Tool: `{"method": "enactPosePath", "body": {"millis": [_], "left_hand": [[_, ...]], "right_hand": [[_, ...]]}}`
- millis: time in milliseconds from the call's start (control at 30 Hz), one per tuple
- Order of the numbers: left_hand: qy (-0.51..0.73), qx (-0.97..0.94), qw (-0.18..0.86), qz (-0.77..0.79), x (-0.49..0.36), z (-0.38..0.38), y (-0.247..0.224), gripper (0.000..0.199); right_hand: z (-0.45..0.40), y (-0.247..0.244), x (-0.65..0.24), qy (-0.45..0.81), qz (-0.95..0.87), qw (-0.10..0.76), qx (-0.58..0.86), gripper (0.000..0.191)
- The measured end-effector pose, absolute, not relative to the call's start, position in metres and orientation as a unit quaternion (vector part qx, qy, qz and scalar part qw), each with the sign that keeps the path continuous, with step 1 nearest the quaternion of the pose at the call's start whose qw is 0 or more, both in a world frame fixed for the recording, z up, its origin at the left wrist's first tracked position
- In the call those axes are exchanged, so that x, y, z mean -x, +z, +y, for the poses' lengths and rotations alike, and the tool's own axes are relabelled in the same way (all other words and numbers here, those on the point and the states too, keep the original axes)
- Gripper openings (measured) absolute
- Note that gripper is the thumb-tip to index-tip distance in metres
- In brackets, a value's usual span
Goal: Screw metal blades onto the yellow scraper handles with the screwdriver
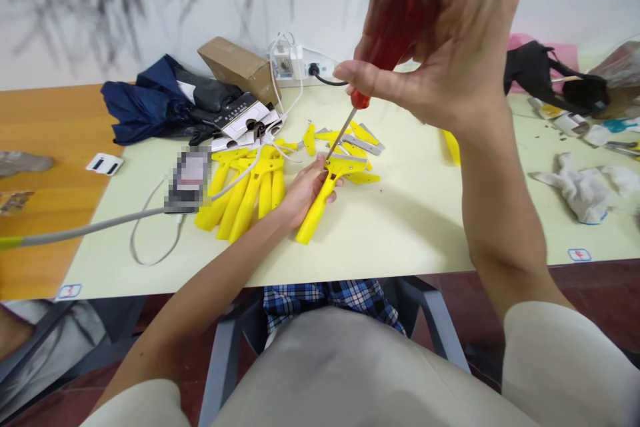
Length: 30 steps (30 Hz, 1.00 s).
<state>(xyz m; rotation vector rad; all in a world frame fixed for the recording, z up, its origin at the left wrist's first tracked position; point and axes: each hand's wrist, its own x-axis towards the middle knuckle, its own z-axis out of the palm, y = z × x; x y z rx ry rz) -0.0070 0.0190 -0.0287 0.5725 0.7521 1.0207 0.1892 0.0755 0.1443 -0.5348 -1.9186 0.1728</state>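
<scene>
If you're driving small screws like this, the angle is everything imo. The right hand (pixel 465 60) has its fingers wrapped round the red handle of the screwdriver (pixel 393 33), and the shaft slants down to the head end of the yellow scraper (pixel 316 213). That scraper sits near the middle of the surface (pixel 420 230), just right of the bunch of yellow handles (pixel 243 203), with the fingers of the left hand (pixel 303 193) closed round its neck. Can't tell whether its lower end rests on the surface or hangs a bit above it; if it's up, I'd set it down so the push goes into something solid. The tip looks to be at the screw spot, but the bit in the slot is too small to make out, so I'd check it's seated before leaning on it. I'd also line the shaft up square to the scraper's face, since a tilted bit tends to slip and chew the head, and the left fingers are close enough to get poked. Light pressure, slow turns, stop when it's snug, because that yellow stuff looks like plastic and would probably strip. And mind the loose yellow pieces (pixel 363 178) just beyond the head, plus the white cable (pixel 253 168) draped over the bunch: easy to snag.
</scene>
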Motion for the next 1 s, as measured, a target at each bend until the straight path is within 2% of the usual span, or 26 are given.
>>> {"method": "enactPosePath", "body": {"millis": [67, 233, 533, 633, 700, 733, 867, 1000], "left_hand": [[0.470, -0.259, 0.769, 0.348, 0.007, 0.019, -0.028, 0.038], [0.468, -0.259, 0.772, 0.344, 0.007, 0.018, -0.026, 0.036], [0.458, -0.234, 0.783, 0.350, 0.007, 0.019, -0.023, 0.037], [0.456, -0.242, 0.785, 0.343, 0.007, 0.019, -0.023, 0.036], [0.457, -0.248, 0.784, 0.339, 0.007, 0.018, -0.023, 0.035], [0.457, -0.249, 0.783, 0.339, 0.007, 0.018, -0.023, 0.035], [0.453, -0.244, 0.781, 0.354, 0.006, 0.018, -0.021, 0.036], [0.453, -0.239, 0.781, 0.357, 0.006, 0.018, -0.021, 0.036]], "right_hand": [[0.070, 0.148, -0.191, 0.069, -0.803, 0.548, 0.225, 0.035], [0.069, 0.154, -0.198, 0.089, -0.845, 0.468, 0.241, 0.037], [0.111, 0.122, -0.183, 0.069, -0.777, 0.612, 0.132, 0.055], [0.099, 0.131, -0.185, 0.085, -0.798, 0.583, 0.128, 0.045], [0.091, 0.137, -0.187, 0.107, -0.845, 0.494, 0.176, 0.037], [0.089, 0.138, -0.188, 0.097, -0.823, 0.533, 0.172, 0.038], [0.103, 0.131, -0.185, 0.088, -0.802, 0.584, 0.093, 0.046], [0.115, 0.124, -0.180, 0.072, -0.796, 0.595, 0.082, 0.046]]}}
